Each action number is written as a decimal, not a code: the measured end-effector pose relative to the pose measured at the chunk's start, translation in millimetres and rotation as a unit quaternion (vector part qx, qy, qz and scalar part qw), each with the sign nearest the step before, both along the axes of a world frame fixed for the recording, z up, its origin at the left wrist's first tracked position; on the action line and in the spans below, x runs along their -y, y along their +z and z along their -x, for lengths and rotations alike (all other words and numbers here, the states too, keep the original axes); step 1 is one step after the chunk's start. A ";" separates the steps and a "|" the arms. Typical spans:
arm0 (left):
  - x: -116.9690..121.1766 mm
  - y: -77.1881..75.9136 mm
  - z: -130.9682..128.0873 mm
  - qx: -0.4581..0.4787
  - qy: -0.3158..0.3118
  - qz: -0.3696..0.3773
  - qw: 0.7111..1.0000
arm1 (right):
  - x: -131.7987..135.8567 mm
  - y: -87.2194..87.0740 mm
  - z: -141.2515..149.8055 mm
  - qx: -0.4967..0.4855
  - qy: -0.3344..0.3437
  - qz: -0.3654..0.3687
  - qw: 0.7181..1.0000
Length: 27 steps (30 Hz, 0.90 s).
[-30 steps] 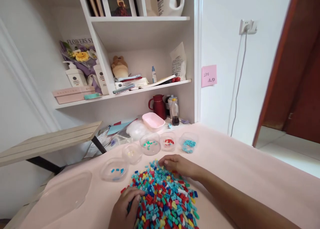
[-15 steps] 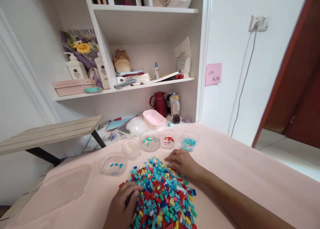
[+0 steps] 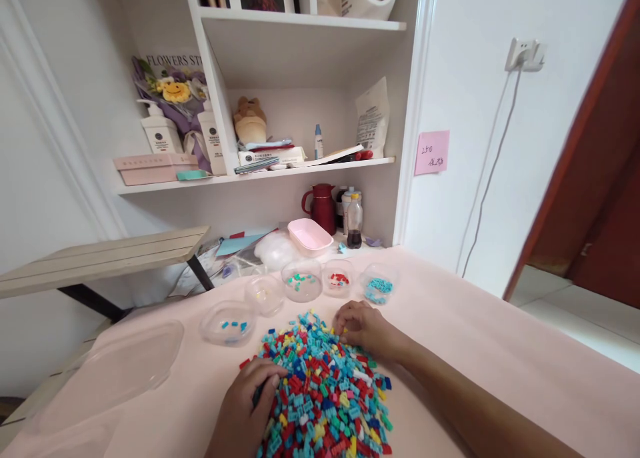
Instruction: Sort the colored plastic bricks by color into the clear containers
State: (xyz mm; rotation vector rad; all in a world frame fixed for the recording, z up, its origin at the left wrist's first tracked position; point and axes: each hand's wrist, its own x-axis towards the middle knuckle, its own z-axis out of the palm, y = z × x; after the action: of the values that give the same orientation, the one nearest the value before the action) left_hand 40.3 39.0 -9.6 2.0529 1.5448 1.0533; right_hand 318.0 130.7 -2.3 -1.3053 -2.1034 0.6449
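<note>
A heap of small coloured bricks (image 3: 325,385), mostly teal, red, blue and yellow, lies on the pink table (image 3: 475,351). My right hand (image 3: 363,328) rests on the heap's far edge with its fingers curled down into the bricks. My left hand (image 3: 245,405) sits at the heap's near left edge, fingers curled; a dark piece shows under them. Beyond the heap stand several clear bowls: one with blue bricks (image 3: 227,325), one with yellow (image 3: 264,295), one with green (image 3: 301,281), one with red (image 3: 339,278), one with teal (image 3: 379,285).
A clear plastic lid (image 3: 115,371) lies at the left. Behind the bowls are a pink tub (image 3: 310,236), a red jug (image 3: 323,208) and a bottle (image 3: 354,221) under white shelves. A wooden bench (image 3: 100,261) stands to the left.
The view has shifted slightly. My right hand has curled its fingers at the heap's far edge. My left hand has stayed at the near left edge.
</note>
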 end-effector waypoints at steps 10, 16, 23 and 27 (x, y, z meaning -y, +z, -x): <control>-4.2 -10.1 3.9 -0.016 0.009 -0.002 1.000 | -2.0 -7.5 2.4 -0.175 0.000 0.141 0.974; -4.9 -5.0 3.6 -0.023 0.000 -0.001 1.000 | 4.1 35.3 -24.6 -0.237 -0.077 0.052 0.967; -5.0 -6.3 3.5 -0.024 0.002 -0.002 1.000 | -0.7 49.0 -63.3 -0.370 -0.167 -0.002 0.914; -4.4 -6.4 3.3 -0.015 -0.007 -0.023 1.000 | -3.7 41.8 -64.7 -0.374 -0.174 0.005 0.911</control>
State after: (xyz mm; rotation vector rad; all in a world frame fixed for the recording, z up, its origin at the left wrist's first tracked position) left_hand 37.0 43.4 -16.0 2.1169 1.5320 1.0677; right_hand 382.7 134.5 39.5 -1.1444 -1.2158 0.8288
